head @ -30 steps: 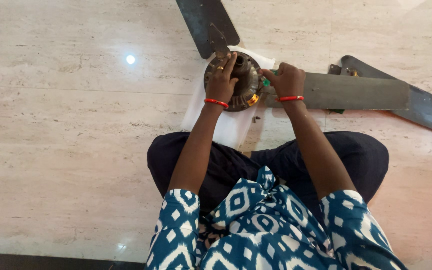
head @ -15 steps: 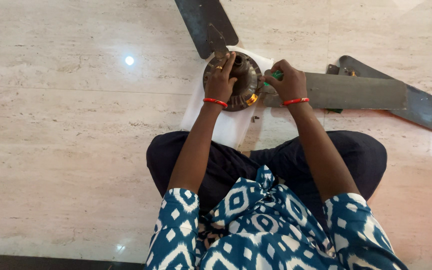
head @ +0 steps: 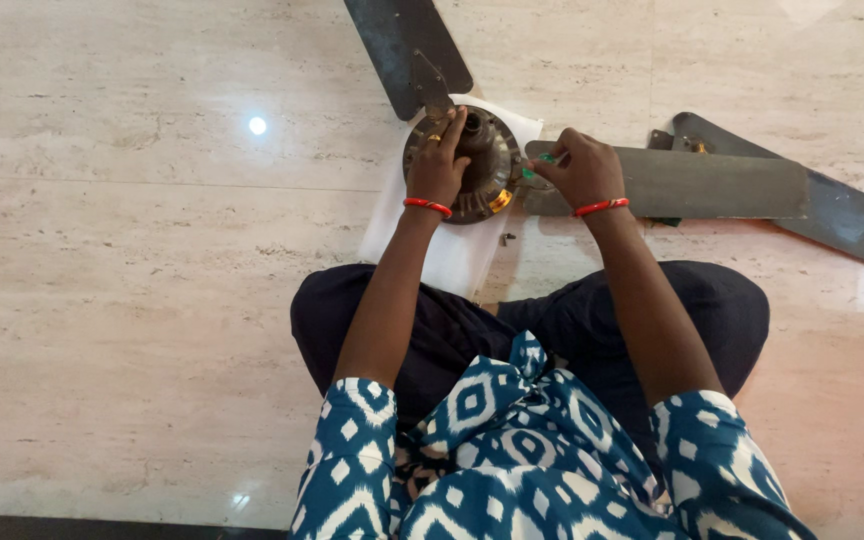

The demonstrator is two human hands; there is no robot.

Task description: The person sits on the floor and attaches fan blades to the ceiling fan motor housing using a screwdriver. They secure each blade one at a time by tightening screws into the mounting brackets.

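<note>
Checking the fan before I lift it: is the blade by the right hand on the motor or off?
Cannot tell. The blade lies flat, its inner end at the motor hub, but the right hand hides the joint.

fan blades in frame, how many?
3. One blade runs up from the motor hub to the top edge. One extends right, beside the right hand. A third lies loose behind it, partly covered.
</note>
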